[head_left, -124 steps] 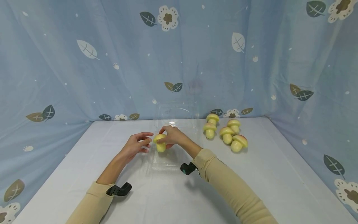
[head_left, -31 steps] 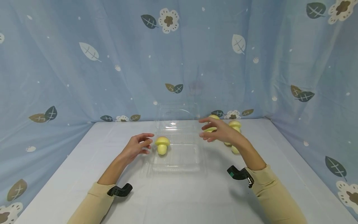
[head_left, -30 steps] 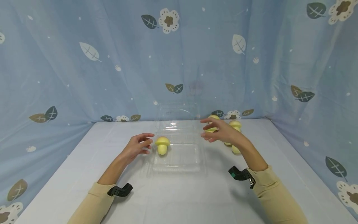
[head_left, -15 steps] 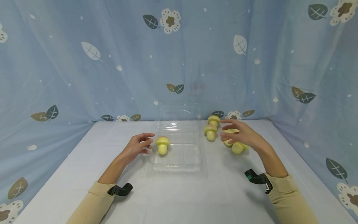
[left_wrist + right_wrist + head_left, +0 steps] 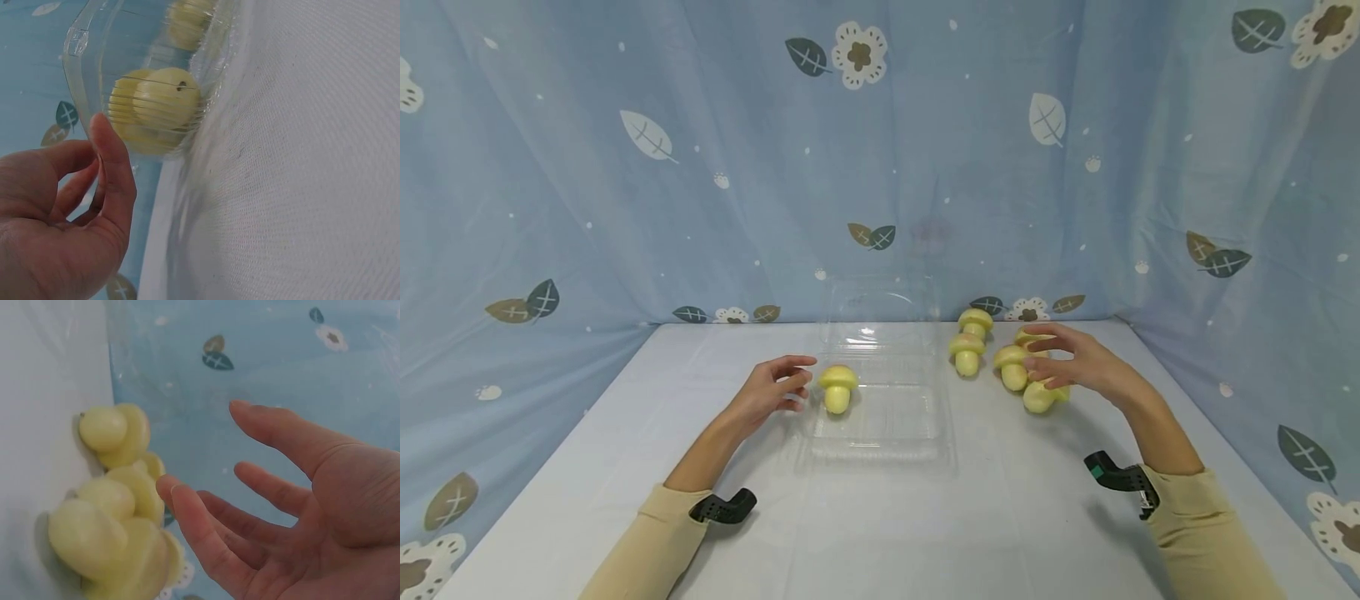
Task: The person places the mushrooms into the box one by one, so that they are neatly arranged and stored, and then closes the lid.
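Note:
A yellow toy mushroom [image 5: 837, 388] lies at the left side of a clear plastic clamshell box [image 5: 880, 454], whose lid stands raised at the back. My left hand [image 5: 769, 390] is beside the box's left edge, fingers loosely bent and holding nothing. In the left wrist view a fingertip [image 5: 103, 131] overlaps the box's rim; whether it touches, I cannot tell. My right hand [image 5: 1086, 362] hovers with spread, bent fingers by the right group of mushrooms [image 5: 1012, 368], partly hiding them. Its thumb and fingers are apart with nothing between them in the right wrist view.
Two more toy mushrooms [image 5: 967, 354] lie one behind the other just right of the box. A white cloth covers the table [image 5: 880, 533], and a blue patterned curtain [image 5: 737, 233] hangs behind it and at the sides. Each wrist carries a black camera [image 5: 724, 507].
My right hand has let go of the mushroom in the box's left side and moved right, past the nearer pair, to the right-hand group. The left hand has stayed nearly still.

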### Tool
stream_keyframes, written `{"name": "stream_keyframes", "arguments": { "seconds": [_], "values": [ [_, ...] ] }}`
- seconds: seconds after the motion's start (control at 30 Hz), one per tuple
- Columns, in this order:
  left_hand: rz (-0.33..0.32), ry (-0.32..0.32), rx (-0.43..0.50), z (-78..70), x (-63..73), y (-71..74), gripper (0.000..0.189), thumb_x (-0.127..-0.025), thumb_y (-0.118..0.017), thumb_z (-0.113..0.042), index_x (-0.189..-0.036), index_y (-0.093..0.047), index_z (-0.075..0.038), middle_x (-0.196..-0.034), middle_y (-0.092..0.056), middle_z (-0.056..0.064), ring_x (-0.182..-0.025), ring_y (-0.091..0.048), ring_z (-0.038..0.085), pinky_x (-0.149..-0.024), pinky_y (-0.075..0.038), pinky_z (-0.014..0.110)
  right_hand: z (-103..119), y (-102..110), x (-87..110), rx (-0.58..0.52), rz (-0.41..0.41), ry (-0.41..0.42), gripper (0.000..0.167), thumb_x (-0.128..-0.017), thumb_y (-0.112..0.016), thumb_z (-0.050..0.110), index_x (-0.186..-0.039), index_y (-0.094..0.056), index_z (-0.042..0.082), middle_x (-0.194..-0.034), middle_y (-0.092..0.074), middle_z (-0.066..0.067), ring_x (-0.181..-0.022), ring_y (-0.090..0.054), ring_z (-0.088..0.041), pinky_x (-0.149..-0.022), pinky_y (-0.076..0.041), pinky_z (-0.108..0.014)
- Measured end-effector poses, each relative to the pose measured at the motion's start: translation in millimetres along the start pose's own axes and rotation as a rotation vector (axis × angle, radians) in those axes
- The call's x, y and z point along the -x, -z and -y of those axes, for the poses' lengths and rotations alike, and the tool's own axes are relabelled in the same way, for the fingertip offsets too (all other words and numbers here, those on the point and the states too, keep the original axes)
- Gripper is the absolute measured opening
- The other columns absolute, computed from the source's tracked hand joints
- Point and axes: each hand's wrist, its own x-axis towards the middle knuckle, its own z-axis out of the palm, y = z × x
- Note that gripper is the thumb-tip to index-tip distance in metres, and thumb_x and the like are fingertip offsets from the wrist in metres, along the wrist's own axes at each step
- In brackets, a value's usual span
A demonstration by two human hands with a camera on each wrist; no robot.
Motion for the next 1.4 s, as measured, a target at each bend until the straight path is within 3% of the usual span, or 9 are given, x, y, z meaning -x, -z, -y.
{"name": "stream_keyframes", "arguments": {
  "seconds": [0.27,0.43,0.77,1.07,1.4],
  "values": [
    [-0.004,-0.002,-0.002,-2.0,0.5,0.1,0.044,-0.100,-0.058,-0.019,-0.141,-0.050,-0.007,-0.114,-0.054,0.012,-0.081,-0.063,0.015,-0.064,-0.059,0.025,-12.8,12.1,4.1,-0.025,0.006,-0.051,0.073,-0.096,-0.064,0.033,-0.153,-0.027,0.007,-0.147,-0.038,-0.032,-0.099,-0.070,-0.033,-0.080,-0.060,-0.037],
    [-0.004,-0.003,-0.003,-3.9,1.1,-0.5,0.044,-0.100,-0.058,-0.018,-0.141,-0.050,-0.006,-0.110,-0.054,0.008,-0.080,-0.062,0.014,-0.064,-0.059,0.025,-19.6,17.5,5.0,-0.040,0.019,-0.101,0.074,-0.096,-0.064,0.034,-0.153,-0.026,0.007,-0.148,-0.036,-0.032,-0.099,-0.070,-0.033,-0.080,-0.060,-0.037],
    [0.013,-0.012,-0.009,-1.6,1.0,-0.3,0.047,-0.100,-0.058,-0.019,-0.143,-0.047,-0.004,-0.116,-0.054,0.015,-0.080,-0.063,0.014,-0.065,-0.059,0.026,-32.0,21.5,5.8,-0.042,0.065,-0.163,0.080,-0.096,-0.064,0.037,-0.156,-0.020,0.009,-0.150,-0.032,-0.033,-0.103,-0.069,-0.033,-0.083,-0.059,-0.037],
    [0.000,-0.003,-0.005,-1.2,0.7,-0.2,0.042,-0.099,-0.060,-0.020,-0.139,-0.053,-0.010,-0.115,-0.055,0.012,-0.081,-0.063,0.015,-0.066,-0.060,0.026,-38.7,22.4,5.9,-0.063,0.113,-0.208,0.079,-0.096,-0.063,0.034,-0.156,-0.018,0.007,-0.151,-0.032,-0.033,-0.105,-0.068,-0.029,-0.084,-0.059,-0.039],
    [0.003,0.000,-0.006,-1.7,0.4,-0.7,0.045,-0.100,-0.059,-0.020,-0.142,-0.050,-0.007,-0.112,-0.055,0.009,-0.079,-0.063,0.014,-0.065,-0.059,0.026,-48.7,19.0,4.7,-0.099,0.132,-0.292,0.083,-0.093,-0.068,0.033,-0.157,-0.019,0.009,-0.154,-0.028,-0.032,-0.102,-0.070,-0.027,-0.081,-0.060,-0.037]
  ]
}}
